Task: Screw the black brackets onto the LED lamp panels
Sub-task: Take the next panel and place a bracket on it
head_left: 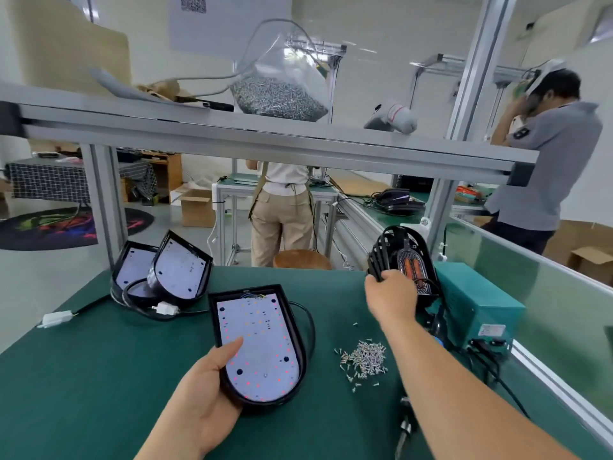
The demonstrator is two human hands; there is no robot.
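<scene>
An LED lamp panel (262, 340), white board with red dots in a black D-shaped housing, lies on the green table at centre. My left hand (205, 390) holds its near left edge, thumb resting on the white board. My right hand (391, 300) reaches to the far right and grips the top black bracket (386, 257) of a stack of slatted black brackets leaning against a teal box. A pile of small silver screws (365, 356) lies on the mat between the panel and my right forearm.
Two more lamp panels (172, 270) lean together at the far left with cables and white connectors (54, 318). A teal power box (477, 307) stands at right. A tool (404, 426) lies near the front edge. An aluminium shelf (265, 141) crosses overhead. People stand beyond the table.
</scene>
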